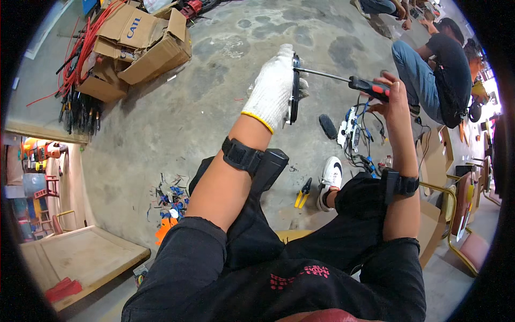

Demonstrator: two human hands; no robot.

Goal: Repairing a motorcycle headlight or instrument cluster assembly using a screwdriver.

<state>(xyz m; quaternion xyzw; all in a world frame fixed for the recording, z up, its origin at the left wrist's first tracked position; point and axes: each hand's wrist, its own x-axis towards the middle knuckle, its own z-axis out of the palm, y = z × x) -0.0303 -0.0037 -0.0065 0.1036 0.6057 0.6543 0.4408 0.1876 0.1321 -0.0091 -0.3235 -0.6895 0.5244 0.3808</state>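
Note:
My left hand, in a white knit glove with a yellow cuff edge, is closed on a flat black piece held up on edge. What kind of part it is I cannot make out. In my bare right hand is a screwdriver with a black and red handle. Its thin metal shaft points left, and the tip meets the upper part of the black piece. Below on the floor lie a black oval piece, a white part with blue and black cables, and yellow-handled pliers.
Opened cardboard boxes and red and black cables are at the far left. Small scraps lie by my left leg, a wooden board at lower left. A person crouches at right, near chairs.

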